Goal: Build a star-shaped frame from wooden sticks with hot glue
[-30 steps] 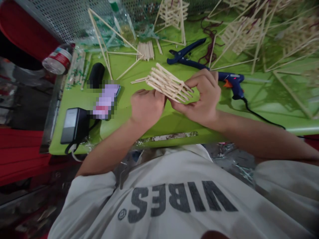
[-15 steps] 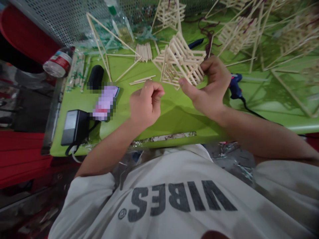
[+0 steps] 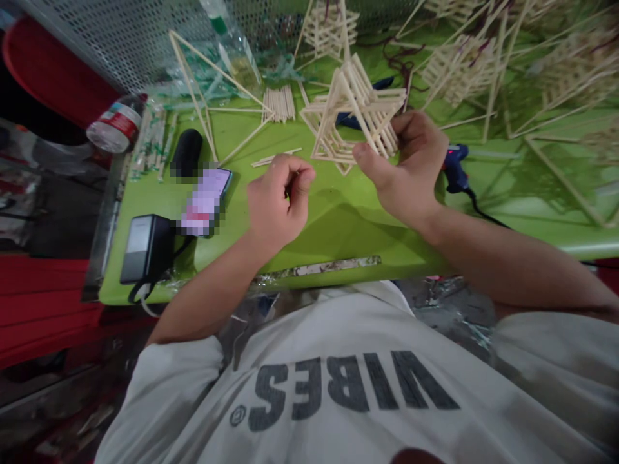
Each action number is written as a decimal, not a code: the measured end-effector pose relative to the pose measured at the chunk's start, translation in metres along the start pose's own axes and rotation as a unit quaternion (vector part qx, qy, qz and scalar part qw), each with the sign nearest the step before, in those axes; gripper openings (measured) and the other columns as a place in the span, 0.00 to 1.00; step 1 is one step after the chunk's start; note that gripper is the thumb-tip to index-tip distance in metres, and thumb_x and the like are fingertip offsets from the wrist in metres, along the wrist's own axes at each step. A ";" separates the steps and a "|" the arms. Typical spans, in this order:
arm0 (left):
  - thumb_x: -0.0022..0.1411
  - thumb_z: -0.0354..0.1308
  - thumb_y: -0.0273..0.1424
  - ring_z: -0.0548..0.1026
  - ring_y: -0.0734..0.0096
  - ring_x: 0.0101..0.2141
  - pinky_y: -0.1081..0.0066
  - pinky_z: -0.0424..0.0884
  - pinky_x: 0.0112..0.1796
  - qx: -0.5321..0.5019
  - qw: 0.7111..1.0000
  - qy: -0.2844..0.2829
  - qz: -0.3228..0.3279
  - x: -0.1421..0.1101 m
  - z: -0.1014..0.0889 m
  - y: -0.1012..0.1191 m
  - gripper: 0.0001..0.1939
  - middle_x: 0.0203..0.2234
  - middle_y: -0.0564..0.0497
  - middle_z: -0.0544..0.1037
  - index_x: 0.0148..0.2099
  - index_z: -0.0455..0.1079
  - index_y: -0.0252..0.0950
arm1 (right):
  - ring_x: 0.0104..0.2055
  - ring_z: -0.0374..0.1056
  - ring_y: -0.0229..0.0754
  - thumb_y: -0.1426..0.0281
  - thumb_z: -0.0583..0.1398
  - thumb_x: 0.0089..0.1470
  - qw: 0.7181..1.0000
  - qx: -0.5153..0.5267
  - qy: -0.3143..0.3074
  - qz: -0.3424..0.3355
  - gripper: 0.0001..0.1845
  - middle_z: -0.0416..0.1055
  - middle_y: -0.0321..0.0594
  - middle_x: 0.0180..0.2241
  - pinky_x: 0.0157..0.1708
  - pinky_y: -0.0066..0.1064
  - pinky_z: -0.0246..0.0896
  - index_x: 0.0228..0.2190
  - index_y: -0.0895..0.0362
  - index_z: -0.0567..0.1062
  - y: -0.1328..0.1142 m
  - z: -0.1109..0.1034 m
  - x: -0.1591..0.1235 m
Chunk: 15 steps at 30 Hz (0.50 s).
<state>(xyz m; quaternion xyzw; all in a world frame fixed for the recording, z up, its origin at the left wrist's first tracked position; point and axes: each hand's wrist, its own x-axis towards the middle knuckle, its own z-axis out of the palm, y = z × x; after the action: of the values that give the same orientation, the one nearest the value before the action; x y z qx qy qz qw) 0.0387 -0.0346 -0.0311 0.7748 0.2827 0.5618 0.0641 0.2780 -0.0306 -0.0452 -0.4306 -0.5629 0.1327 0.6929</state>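
Observation:
My right hand (image 3: 409, 169) grips the right side of a star-shaped frame of stacked wooden sticks (image 3: 333, 153), thumb in front and fingers behind. The frame is tilted, and I can see through its open middle. My left hand (image 3: 279, 201) is apart from it, to the left, with fingers curled and the thumb against the index finger; whether something small is pinched there is hidden. Just beyond the left hand lie a few loose sticks (image 3: 276, 156). A neat row of short sticks (image 3: 279, 105) sits farther back.
A blue glue gun (image 3: 455, 169) with a cord lies right of my right hand. Left are a phone (image 3: 206, 201), a black power bank (image 3: 145, 248), a black cylinder (image 3: 187, 152) and a bottle (image 3: 116, 124). A thin triangular stick frame (image 3: 242, 80) and other stick lanterns (image 3: 459, 71) stand behind.
The star-shaped stick frame has turned in my right hand, so its open middle now faces me more. My left hand has shifted slightly left and down, still curled.

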 end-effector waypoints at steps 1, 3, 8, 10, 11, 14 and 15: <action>0.90 0.59 0.45 0.66 0.73 0.21 0.62 0.59 0.28 0.006 1.000 0.006 0.007 0.001 0.000 0.001 0.16 0.24 0.59 0.72 0.45 0.72 0.45 | 0.31 0.50 0.44 0.27 0.77 0.54 1.000 0.001 -0.002 0.005 0.43 0.56 0.32 0.31 0.36 0.46 0.60 0.33 0.45 0.64 0.001 0.000 0.000; 0.89 0.59 0.46 0.66 0.72 0.22 0.62 0.59 0.28 0.013 1.000 0.011 0.004 0.001 -0.001 0.000 0.17 0.24 0.59 0.72 0.44 0.73 0.45 | 0.33 0.56 0.47 0.27 0.77 0.54 1.000 -0.002 -0.011 0.022 0.42 0.59 0.34 0.31 0.38 0.48 0.63 0.34 0.44 0.65 0.004 -0.002 0.000; 0.88 0.61 0.50 0.65 0.69 0.22 0.59 0.59 0.29 0.002 0.999 -0.017 -0.052 -0.001 -0.002 -0.007 0.18 0.25 0.57 0.72 0.44 0.74 0.46 | 0.33 0.60 0.50 0.23 0.75 0.52 0.999 -0.026 -0.013 0.030 0.44 0.61 0.35 0.30 0.37 0.51 0.65 0.34 0.44 0.64 0.011 -0.005 0.001; 0.87 0.62 0.51 0.65 0.69 0.22 0.59 0.59 0.29 0.001 0.998 -0.017 -0.055 0.000 -0.003 -0.006 0.19 0.24 0.56 0.72 0.43 0.74 0.46 | 0.35 0.62 0.51 0.21 0.73 0.53 0.999 -0.043 -0.014 0.029 0.44 0.62 0.36 0.30 0.37 0.51 0.66 0.34 0.44 0.64 0.013 -0.006 0.002; 0.87 0.62 0.51 0.64 0.69 0.22 0.59 0.58 0.29 0.003 0.999 -0.015 -0.052 0.000 -0.004 -0.005 0.21 0.24 0.56 0.71 0.41 0.73 0.46 | 0.36 0.64 0.52 0.22 0.72 0.55 0.998 -0.050 -0.017 0.029 0.43 0.63 0.37 0.31 0.37 0.51 0.66 0.35 0.44 0.65 0.013 -0.006 0.003; 0.87 0.59 0.57 0.65 0.69 0.22 0.60 0.57 0.29 -0.002 0.997 -0.041 -0.070 0.001 -0.006 -0.003 0.30 0.21 0.55 0.69 0.34 0.70 0.44 | 0.39 0.68 0.55 0.23 0.71 0.58 0.998 -0.061 -0.021 0.020 0.40 0.65 0.39 0.32 0.38 0.51 0.67 0.37 0.43 0.67 0.015 -0.008 0.004; 0.87 0.56 0.59 0.67 0.68 0.22 0.60 0.57 0.29 -0.013 0.993 -0.063 -0.095 0.000 -0.007 -0.003 0.34 0.20 0.54 0.68 0.32 0.70 0.44 | 0.39 0.68 0.55 0.24 0.71 0.59 0.998 -0.064 -0.019 0.017 0.40 0.66 0.39 0.33 0.38 0.51 0.68 0.37 0.43 0.67 0.015 -0.009 0.004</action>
<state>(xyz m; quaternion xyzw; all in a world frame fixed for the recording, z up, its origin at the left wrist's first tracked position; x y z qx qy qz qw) 0.0314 -0.0329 -0.0298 0.7776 0.3426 0.5068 0.1453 0.2918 -0.0232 -0.0539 -0.4807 -0.5761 0.1162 0.6508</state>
